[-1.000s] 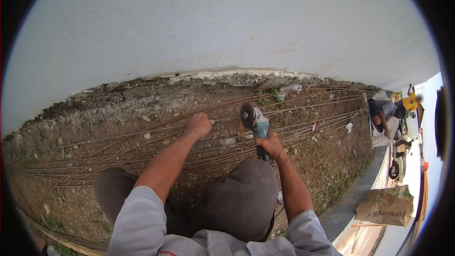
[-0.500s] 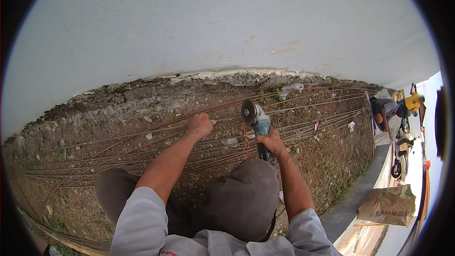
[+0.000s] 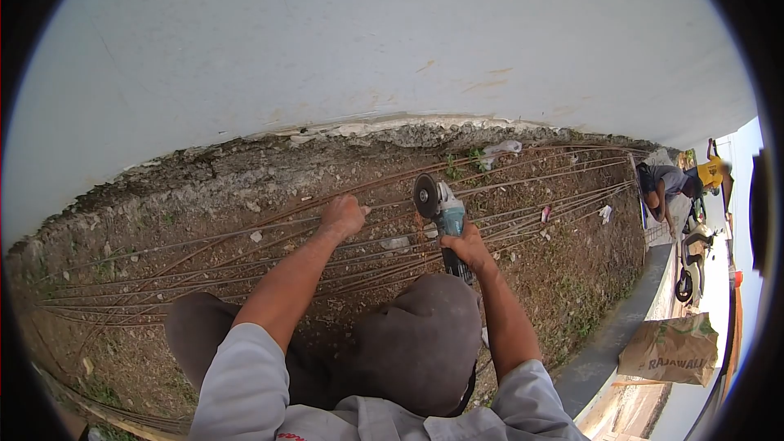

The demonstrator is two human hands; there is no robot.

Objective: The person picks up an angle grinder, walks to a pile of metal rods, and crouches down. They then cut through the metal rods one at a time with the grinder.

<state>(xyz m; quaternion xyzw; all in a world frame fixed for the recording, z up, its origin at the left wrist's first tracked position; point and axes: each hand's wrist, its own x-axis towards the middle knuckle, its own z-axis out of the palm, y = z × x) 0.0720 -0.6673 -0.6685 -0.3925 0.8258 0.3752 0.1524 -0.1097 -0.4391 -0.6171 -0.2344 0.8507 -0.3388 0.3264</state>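
Note:
My right hand (image 3: 465,247) is wrapped round the body of a teal and black angle grinder (image 3: 451,219). The grinder's dark cutting disc (image 3: 425,195) stands at a thin steel rod (image 3: 523,183), and orange sparks show just below it. To the left of the disc, my left hand (image 3: 344,217) is closed round the same rod. The fingers' far side is hidden. More rusty steel rods (image 3: 245,262) run lengthwise over the soil beneath my arms and past my bent knees (image 3: 416,335).
A pale wall (image 3: 392,41) with a crumbling base rises beyond the rods. A crouching person (image 3: 665,184) is at the rods' far right end, with a person in yellow (image 3: 712,174) behind. A brown paper sack (image 3: 670,349) lies on the right, past a concrete kerb (image 3: 600,367).
Both hands and the grinder hold nearly the same position. Sparks show below the disc in both frames. The view has shifted very slightly.

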